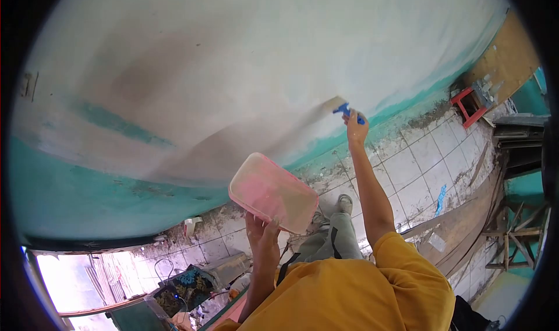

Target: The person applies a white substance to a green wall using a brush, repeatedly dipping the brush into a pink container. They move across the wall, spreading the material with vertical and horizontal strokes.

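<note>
My right hand (356, 127) is closed round the blue handle of a wide brush or scraper (342, 107). The tool's pale head is at the white-coated wall (279, 69), just above a green strip; whether it touches cannot be made out. Lower and to the left, my left hand (263, 232) grips the near edge of a pink plastic tub (273, 194). Whitish material covers much of the tub's inside. Green paint shows along the bottom of the wall.
Dirty white floor tiles (416, 156) run along the wall. A red stool (467, 107) stands at the right, near brown boards (509, 54) and a wooden frame (515, 238). Cluttered items and a patterned cloth (187, 284) lie at the lower left.
</note>
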Demonstrator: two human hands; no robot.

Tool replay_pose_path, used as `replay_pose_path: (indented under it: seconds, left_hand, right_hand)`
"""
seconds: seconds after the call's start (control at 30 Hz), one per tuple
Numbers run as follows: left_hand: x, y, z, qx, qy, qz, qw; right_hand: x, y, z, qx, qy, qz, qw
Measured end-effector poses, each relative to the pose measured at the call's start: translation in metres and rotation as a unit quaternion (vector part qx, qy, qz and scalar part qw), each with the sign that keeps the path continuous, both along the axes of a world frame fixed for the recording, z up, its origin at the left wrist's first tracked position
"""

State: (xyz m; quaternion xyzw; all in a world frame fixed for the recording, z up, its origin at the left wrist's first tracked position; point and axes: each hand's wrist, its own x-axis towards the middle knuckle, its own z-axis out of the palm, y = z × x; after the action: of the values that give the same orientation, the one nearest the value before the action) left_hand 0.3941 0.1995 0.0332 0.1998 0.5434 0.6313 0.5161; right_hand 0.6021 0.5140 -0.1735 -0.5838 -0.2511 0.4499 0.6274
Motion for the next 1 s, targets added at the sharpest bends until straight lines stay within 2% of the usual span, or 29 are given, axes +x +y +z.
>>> replay_pose_path:
  seconds: [0.07,0.2,0.23,0.3,0.43,0.63,0.77,0.83,0.87,0.93,1.0]
  left_hand:
    - [0.000,0.000,0.002,0.009,0.012,-0.010,1.000]
    - [0.000,-0.003,0.004,0.049,-0.003,0.006,0.999]
    - [-0.001,-0.004,0.003,0.044,-0.010,0.015,0.999]
    - [-0.002,-0.007,0.002,0.039,-0.012,0.018,0.999]
    - [-0.005,-0.008,-0.005,0.032,-0.012,0.025,0.999]
    - [-0.010,-0.017,-0.008,0.011,-0.011,0.035,0.999]
    - [-0.012,-0.018,-0.009,0.011,-0.010,0.034,0.999]
    - [-0.013,-0.016,-0.008,0.024,-0.016,0.028,0.999]
    - [-0.013,-0.014,-0.005,0.026,-0.018,0.028,0.999]
    - [-0.011,-0.013,0.002,0.044,-0.017,0.020,0.999]
    - [-0.013,-0.014,0.000,0.044,-0.021,0.020,0.999]
  right_hand:
    - [-0.002,0.008,0.063,0.056,-0.073,0.035,0.995]
    - [-0.010,-0.005,0.207,0.199,0.003,0.060,0.978]
    - [-0.012,-0.013,0.234,0.201,0.001,0.063,0.978]
    - [-0.017,-0.027,0.265,0.305,0.061,0.063,0.948]
    - [-0.026,-0.016,0.226,0.331,0.104,0.073,0.935]
    - [-0.035,-0.027,0.045,0.188,0.137,0.049,0.971]
    - [-0.033,-0.040,-0.011,0.100,0.115,0.041,0.988]
    - [-0.034,-0.037,-0.011,0.008,0.043,0.058,0.997]
    - [-0.033,-0.032,-0.009,0.010,0.041,0.058,0.997]
    - [-0.040,-0.026,0.033,0.061,0.021,0.066,0.996]
    - [-0.041,-0.022,0.106,0.075,-0.023,0.083,0.993]
